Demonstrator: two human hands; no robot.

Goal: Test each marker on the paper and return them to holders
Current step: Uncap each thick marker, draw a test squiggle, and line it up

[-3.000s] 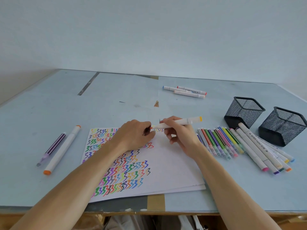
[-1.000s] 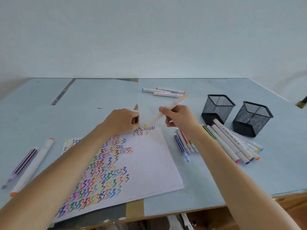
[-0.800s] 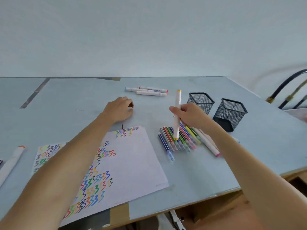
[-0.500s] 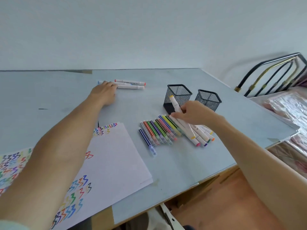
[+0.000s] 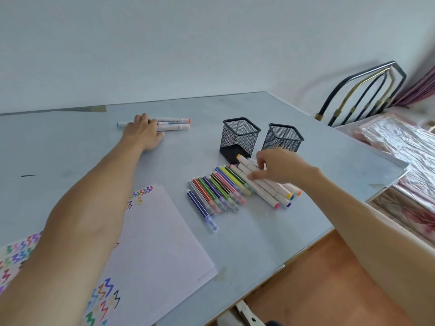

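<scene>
Having left the paper (image 5: 162,243), the left hand (image 5: 143,132) is closing over far markers (image 5: 174,124); the right hand (image 5: 277,167) is laying its marker (image 5: 247,164) down: align it, release gently.

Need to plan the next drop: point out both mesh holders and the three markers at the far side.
left mesh holder (image 5: 237,140), head view, front mesh wall
right mesh holder (image 5: 281,140), head view, front mesh wall
three far markers (image 5: 176,127), head view, nearest marker's white barrel
</scene>
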